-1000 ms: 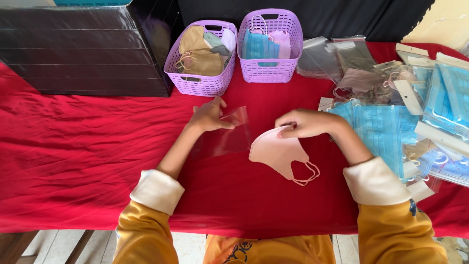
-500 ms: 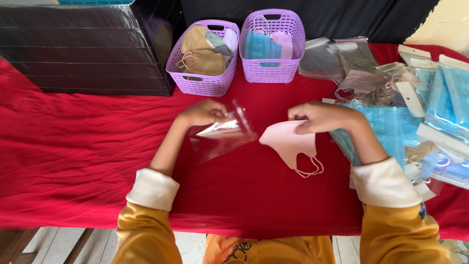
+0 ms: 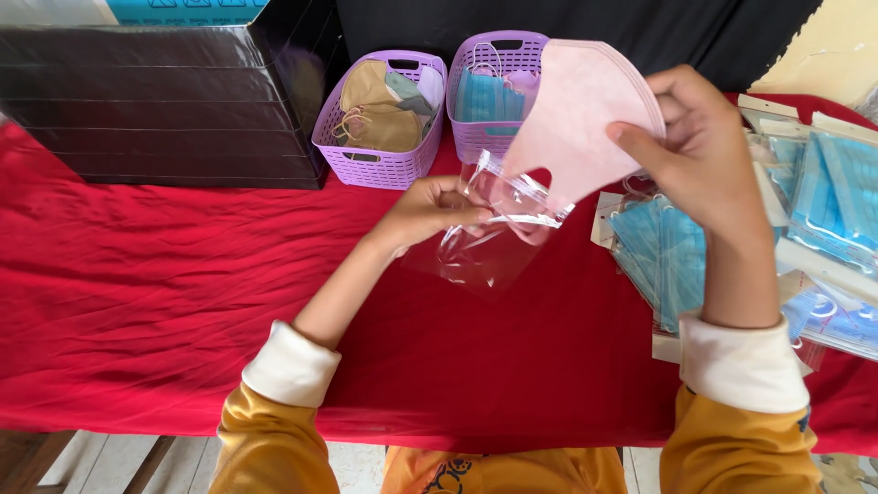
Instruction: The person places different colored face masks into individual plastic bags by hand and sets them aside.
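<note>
Your right hand pinches the folded pink mask at its right edge, thumb over one face and fingers behind, lifted clear of the counter so its lower corner points down at the mouth of the clear plastic bag. Your left hand grips that bag by its top edge, fingers closed on the film, holding the mouth apart, it seems, so the mask can slide in; the rest of the bag hangs slack over the red cloth.

Behind the hands stand two purple baskets, the left basket with tan masks, the right basket with blue ones. A spread of blue masks in wrappers lies to your right.

Half a second ago the mask lay low, just above the cloth, well apart from the bag. Now it is raised and touching the bag's opening, and both hands have drawn together.
</note>
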